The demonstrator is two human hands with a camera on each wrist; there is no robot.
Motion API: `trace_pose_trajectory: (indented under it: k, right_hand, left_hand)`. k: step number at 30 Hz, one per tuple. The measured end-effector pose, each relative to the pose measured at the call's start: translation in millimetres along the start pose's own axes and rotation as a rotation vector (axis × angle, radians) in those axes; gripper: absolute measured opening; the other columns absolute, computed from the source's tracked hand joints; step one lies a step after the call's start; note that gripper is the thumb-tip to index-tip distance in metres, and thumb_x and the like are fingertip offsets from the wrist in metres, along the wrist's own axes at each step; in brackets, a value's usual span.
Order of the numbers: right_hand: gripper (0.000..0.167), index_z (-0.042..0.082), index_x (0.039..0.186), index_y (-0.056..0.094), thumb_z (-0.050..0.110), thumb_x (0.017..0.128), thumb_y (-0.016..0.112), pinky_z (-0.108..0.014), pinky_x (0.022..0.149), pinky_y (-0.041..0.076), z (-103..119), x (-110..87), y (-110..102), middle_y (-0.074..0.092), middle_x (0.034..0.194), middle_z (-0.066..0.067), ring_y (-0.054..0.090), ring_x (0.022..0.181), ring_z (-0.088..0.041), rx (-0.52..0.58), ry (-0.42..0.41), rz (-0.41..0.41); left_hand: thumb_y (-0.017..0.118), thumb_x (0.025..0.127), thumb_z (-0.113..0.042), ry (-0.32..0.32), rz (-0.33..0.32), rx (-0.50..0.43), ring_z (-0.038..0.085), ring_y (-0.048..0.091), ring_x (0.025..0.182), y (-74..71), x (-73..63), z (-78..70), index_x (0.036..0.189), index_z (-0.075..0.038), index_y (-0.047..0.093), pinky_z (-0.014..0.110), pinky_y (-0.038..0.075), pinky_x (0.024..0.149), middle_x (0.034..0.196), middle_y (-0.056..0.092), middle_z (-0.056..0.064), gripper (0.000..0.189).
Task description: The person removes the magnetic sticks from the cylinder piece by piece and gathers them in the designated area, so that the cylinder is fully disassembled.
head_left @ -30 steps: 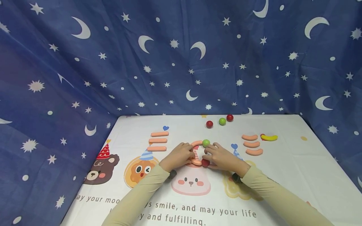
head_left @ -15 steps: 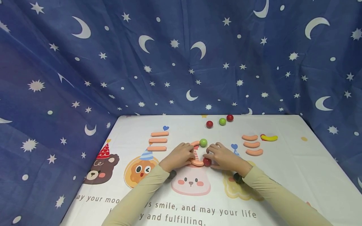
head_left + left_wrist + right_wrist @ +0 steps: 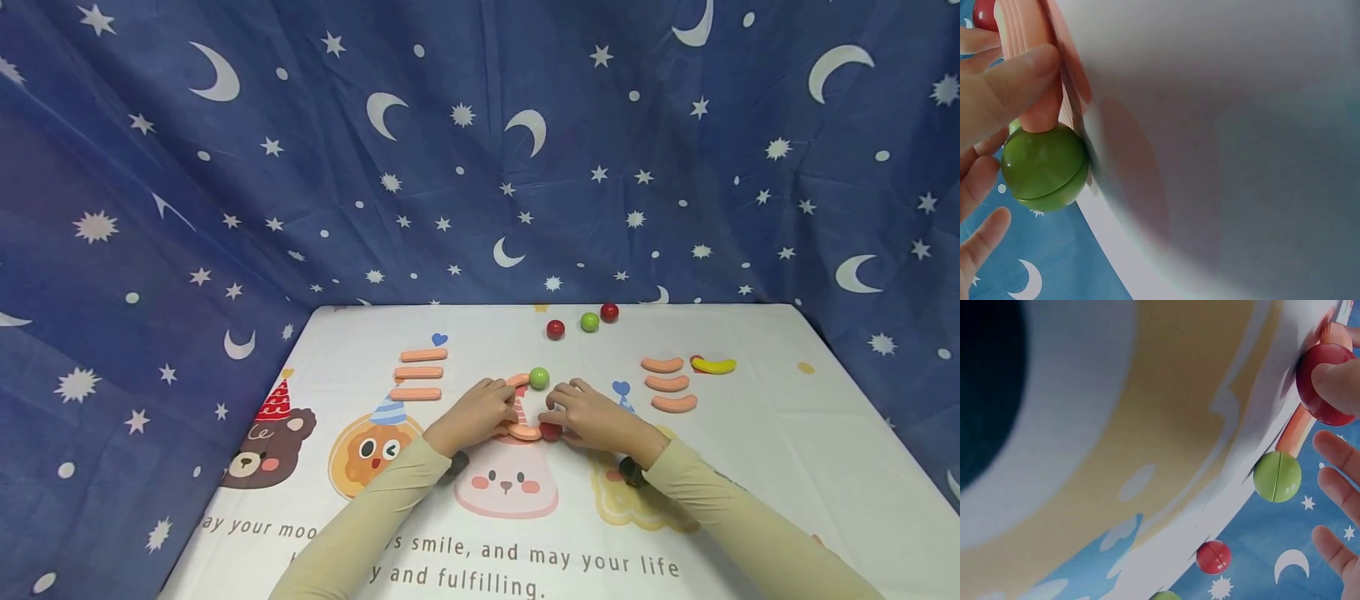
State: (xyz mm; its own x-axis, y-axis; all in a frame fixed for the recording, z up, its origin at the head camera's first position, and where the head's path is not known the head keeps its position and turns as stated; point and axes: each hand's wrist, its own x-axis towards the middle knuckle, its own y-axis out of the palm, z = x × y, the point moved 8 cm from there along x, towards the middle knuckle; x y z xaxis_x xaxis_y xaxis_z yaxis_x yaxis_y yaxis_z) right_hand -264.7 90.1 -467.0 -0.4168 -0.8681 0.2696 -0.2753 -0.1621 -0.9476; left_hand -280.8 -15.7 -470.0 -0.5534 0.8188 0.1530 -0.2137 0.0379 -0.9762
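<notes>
My left hand (image 3: 480, 412) holds a ridged toy sausage (image 3: 1029, 94), with the thumb across its near side. A green ball (image 3: 1047, 165) at the sausage's end sits by the index finger; the left hand hides it in the head view. My right hand (image 3: 596, 421) holds a red ball (image 3: 551, 430) by the other end of the sausage. In the right wrist view the thumb lies on this ball, while the other fingers are spread beyond; their contact with it is hidden. Another sausage (image 3: 519, 380) curves behind, touching a second green ball (image 3: 538, 378).
Straight sausages (image 3: 420, 372) lie in a stack at left. At right are curved sausages (image 3: 667, 383) and a yellow toy banana (image 3: 714, 366). Along the back sit a red ball (image 3: 555, 330), a green ball (image 3: 589, 322) and another red ball (image 3: 609, 312). A starry curtain (image 3: 480, 200) hangs behind.
The far green ball has shifted slightly left against the curved sausage. My right hand has drawn the red ball slightly right, and its fingers have left the green one. The left hand stays put.
</notes>
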Motion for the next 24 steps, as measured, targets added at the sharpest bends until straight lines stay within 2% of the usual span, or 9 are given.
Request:
trace_pose_trajectory:
  k: [16, 24]
  right_hand:
    - [0.033, 0.019, 0.102, 0.069, 0.03, 0.072, 0.078, -0.037, 0.085, 0.047, -7.0, -13.1, 0.9, 0.063, 0.099, 0.001, 0.056, 0.095, -0.017, -0.001, 0.04, 0.019]
    - [0.037, 0.014, 0.102, 0.068, 0.029, 0.07, 0.08, -0.041, 0.089, 0.046, -23.1, -25.9, 0.2, 0.064, 0.101, -0.003, 0.057, 0.099, -0.021, 0.019, 0.152, 0.049]
  left_hand:
    - [0.076, 0.075, -0.03, 0.01, 0.007, 0.022, 0.01, 0.049, 0.079, 3.2, 0.4, 1.2, 0.086, -0.027, 0.074, 0.024, 0.042, 0.076, 0.086, 0.056, -0.008, 0.011]
    - [0.075, 0.076, -0.031, 0.003, 0.004, 0.008, 0.009, 0.048, 0.079, 4.2, 0.5, 1.1, 0.086, -0.028, 0.073, 0.024, 0.041, 0.075, 0.086, 0.055, -0.009, 0.011]
